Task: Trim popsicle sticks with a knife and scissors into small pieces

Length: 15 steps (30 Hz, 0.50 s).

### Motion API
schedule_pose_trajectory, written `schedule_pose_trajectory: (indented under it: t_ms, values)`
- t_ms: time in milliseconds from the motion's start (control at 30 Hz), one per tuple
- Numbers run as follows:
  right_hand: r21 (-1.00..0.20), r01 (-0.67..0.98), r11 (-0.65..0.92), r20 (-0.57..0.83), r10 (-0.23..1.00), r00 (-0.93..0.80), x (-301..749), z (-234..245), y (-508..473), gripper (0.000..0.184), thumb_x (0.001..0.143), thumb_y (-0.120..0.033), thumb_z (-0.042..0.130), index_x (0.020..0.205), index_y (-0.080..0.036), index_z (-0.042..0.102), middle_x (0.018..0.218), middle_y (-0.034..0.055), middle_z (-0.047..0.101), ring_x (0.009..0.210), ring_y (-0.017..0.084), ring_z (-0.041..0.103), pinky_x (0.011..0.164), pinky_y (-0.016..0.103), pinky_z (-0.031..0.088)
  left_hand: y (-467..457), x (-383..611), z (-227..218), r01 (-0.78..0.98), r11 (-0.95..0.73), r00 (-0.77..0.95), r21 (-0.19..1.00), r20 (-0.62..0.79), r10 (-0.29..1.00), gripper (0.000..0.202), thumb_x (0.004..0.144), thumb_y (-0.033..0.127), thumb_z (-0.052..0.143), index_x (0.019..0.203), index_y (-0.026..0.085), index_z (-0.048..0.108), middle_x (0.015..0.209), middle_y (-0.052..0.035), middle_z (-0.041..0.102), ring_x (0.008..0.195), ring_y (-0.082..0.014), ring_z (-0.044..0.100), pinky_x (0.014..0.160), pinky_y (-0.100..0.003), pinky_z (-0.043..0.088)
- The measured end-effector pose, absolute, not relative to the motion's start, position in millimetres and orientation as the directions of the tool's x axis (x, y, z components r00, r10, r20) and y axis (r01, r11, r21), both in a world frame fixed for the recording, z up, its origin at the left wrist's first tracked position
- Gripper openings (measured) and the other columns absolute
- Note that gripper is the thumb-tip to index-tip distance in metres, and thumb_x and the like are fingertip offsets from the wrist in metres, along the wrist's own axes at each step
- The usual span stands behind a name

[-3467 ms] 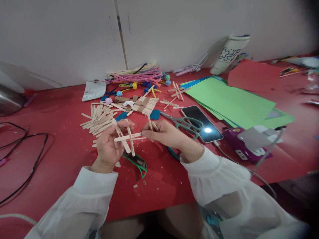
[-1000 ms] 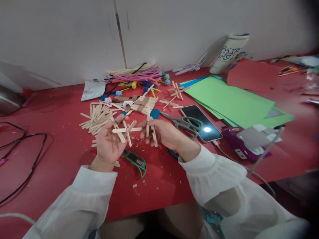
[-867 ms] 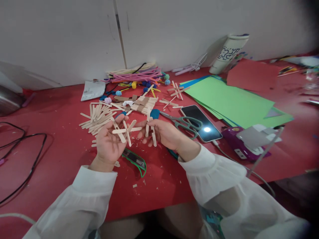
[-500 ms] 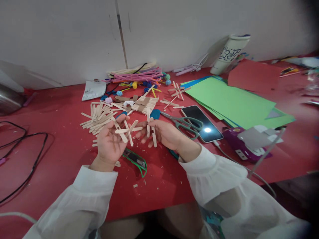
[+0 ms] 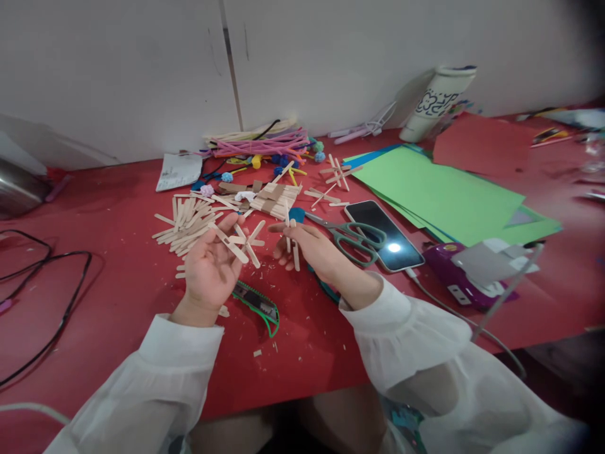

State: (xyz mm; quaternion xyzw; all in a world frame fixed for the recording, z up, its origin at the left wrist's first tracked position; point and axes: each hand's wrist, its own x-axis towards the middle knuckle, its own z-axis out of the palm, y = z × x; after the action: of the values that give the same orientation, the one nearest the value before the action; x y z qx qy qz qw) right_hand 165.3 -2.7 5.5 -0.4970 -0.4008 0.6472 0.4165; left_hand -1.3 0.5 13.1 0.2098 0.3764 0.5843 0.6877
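Observation:
My left hand [image 5: 210, 268], palm up, is closed on a piece of crossed craft sticks [image 5: 246, 243], pinching one of its sticks between thumb and fingers. Facing it, my right hand [image 5: 312, 249] holds craft sticks [image 5: 292, 236] upright by the thumb and fingers; how they join is hidden. A narrow gap separates the two sets of sticks. Below the hands lies a green box cutter [image 5: 258, 301] on the red table [image 5: 283, 372]. Behind them are a pile of loose craft sticks [image 5: 182, 224] and a paper-banded bundle of sticks [image 5: 276, 200].
Green-handled scissors [image 5: 362, 243] rest partly over a phone [image 5: 385, 233] with a cable. Green paper sheets [image 5: 444, 189] lie at right, near a tumbler [image 5: 437, 101] and a purple power strip [image 5: 458, 274]. Pipe cleaners [image 5: 258, 144] and another crossed-stick piece [image 5: 338, 171] lie at the back.
The crossed sticks in my left hand have turned and shifted slightly up and right. My right hand's sticks have tilted a little and moved right.

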Motion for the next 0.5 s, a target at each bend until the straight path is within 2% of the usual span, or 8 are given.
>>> schedule_pose_trajectory:
  t_ms: [167,233,367,500]
  values:
    - [-0.961,-0.18,-0.21,-0.193,0.975,-0.105,163,9,-6,0.019,0.083,-0.026,0.044,0.082,-0.015,0.059,0.045,-0.01,0.029,0.035,0.005,0.028,0.034,0.019,0.022,1,-1,11,-0.651,0.201,0.043,0.732,-0.229,0.973,0.035,0.087,0.023,0.037,0.103,0.018,0.067,0.098,-0.0062,0.071,0.084,-0.014,0.066,0.074,-0.026,0.055]
    - [-0.964,-0.205,-0.169,-0.149,0.983,-0.11,163,9,-7,0.015,0.08,-0.029,0.05,0.078,-0.016,0.058,0.045,-0.0116,0.024,0.036,0.004,0.02,0.036,0.02,0.016,1,-2,9,-0.651,0.199,0.073,0.732,-0.201,0.977,0.035,0.088,0.025,0.036,0.102,0.018,0.067,0.099,-0.0064,0.071,0.089,-0.0157,0.065,0.078,-0.028,0.055]
    - [-0.992,-0.106,-0.073,-0.054,0.985,-0.165,161,4,-7,0.021,0.071,-0.029,0.061,0.087,-0.015,0.059,0.05,-0.0109,0.033,0.043,0.004,0.024,0.043,0.021,0.018,1,-1,7,-0.643,0.236,0.127,0.728,-0.203,0.971,0.037,0.09,0.025,0.033,0.103,0.019,0.067,0.099,-0.0064,0.07,0.097,-0.0183,0.064,0.088,-0.035,0.051]
    - [-0.999,0.013,-0.029,-0.032,0.963,-0.266,158,-3,-6,0.027,0.07,-0.032,0.063,0.089,-0.014,0.061,0.054,-0.0086,0.038,0.049,0.005,0.03,0.048,0.023,0.022,0,2,9,-0.655,0.249,0.129,0.713,-0.219,0.967,0.039,0.09,0.024,0.03,0.104,0.02,0.066,0.095,-0.006,0.071,0.103,-0.0184,0.062,0.093,-0.036,0.048]
